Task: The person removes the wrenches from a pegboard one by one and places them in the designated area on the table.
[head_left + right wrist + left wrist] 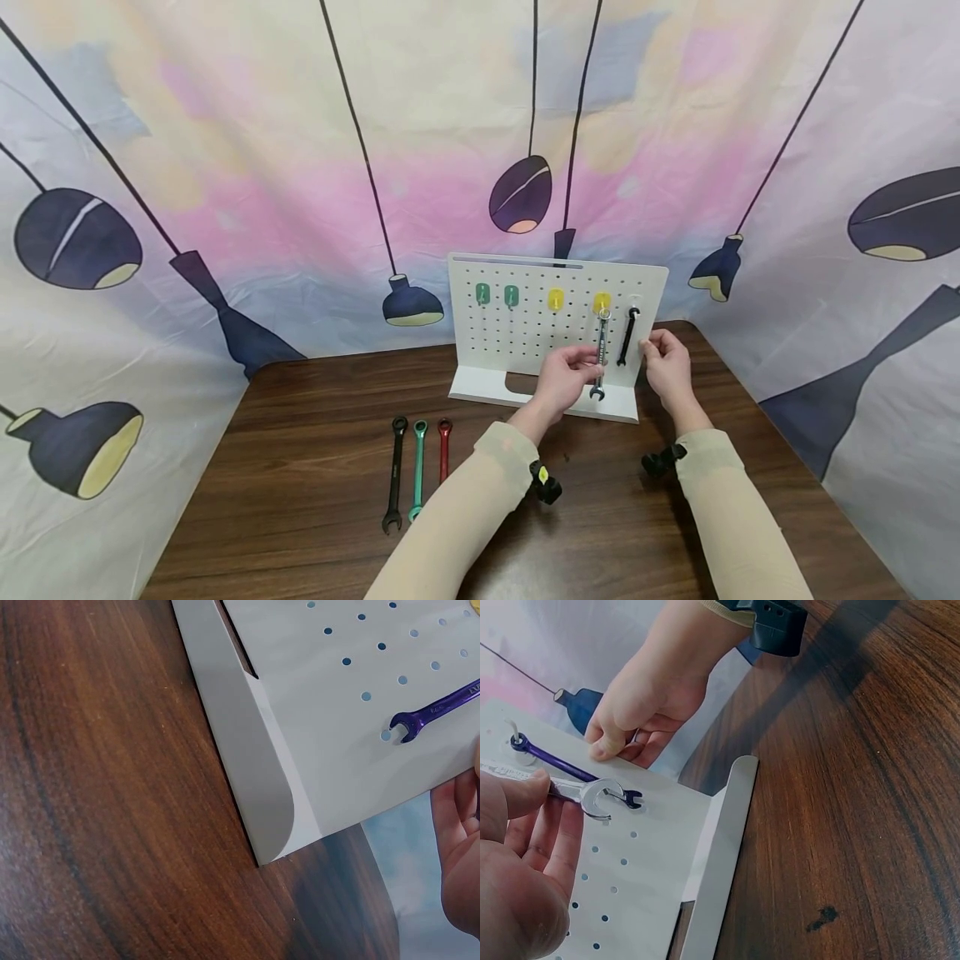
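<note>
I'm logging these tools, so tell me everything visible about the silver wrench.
The silver wrench looks like shiny metal, with a ring at the top, an open end below and markings along its shaft. It is nearly upright in front of the white pegboard, its ring at the rightmost yellow hook. The left hand pinches its lower part.

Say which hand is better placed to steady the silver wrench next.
Left, probably: the left hand pinches the silver wrench below a yellow hook; the right hand holds the pegboard by its edge.
</note>
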`<state>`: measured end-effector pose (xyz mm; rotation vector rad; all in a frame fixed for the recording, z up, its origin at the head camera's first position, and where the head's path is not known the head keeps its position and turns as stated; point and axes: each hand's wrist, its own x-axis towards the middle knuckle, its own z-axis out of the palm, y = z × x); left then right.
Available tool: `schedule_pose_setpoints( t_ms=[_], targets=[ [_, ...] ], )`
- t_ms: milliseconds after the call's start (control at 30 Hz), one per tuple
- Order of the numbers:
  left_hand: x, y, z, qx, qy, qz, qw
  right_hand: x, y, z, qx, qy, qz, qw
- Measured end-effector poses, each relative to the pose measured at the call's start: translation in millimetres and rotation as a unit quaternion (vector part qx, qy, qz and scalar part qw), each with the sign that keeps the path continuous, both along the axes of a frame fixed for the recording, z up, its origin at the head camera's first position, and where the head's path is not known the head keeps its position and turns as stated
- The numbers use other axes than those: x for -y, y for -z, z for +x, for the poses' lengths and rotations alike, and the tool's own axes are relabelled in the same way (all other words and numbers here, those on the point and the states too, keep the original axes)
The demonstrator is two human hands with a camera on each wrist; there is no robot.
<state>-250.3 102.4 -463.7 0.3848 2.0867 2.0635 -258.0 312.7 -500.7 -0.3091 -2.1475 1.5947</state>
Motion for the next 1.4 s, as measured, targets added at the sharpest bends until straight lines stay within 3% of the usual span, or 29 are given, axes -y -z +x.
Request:
schedule_pose_setpoints(
  t_ms=[400, 667, 933, 1400],
  targets=[
    [2.7, -3.8, 5.0, -0.013, 0.013, 0.02, 0.9996, 2.5, -0.9, -0.5, 0.004, -0.001, 0.0, 1.0],
    [12.3, -5.1, 11.1, -0.002, 0.022, 0.02, 0.9995, 4.6, -1.7, 1.5, 0.017, 0.001, 0.005, 0.9998],
    [41.2, 0.3, 14.6, 0.009, 0.051, 0.005, 0.9986, 4.6, -2.4, 2.1, 0.016, -0.001, 0.004, 0.9999],
    [106.0, 3.5, 22.3, 0.007, 0.064, -0.029, 0.9975, 0.6, -3.2, 2.4, 0.011, 0.002, 0.011, 0.9999]
  ],
)
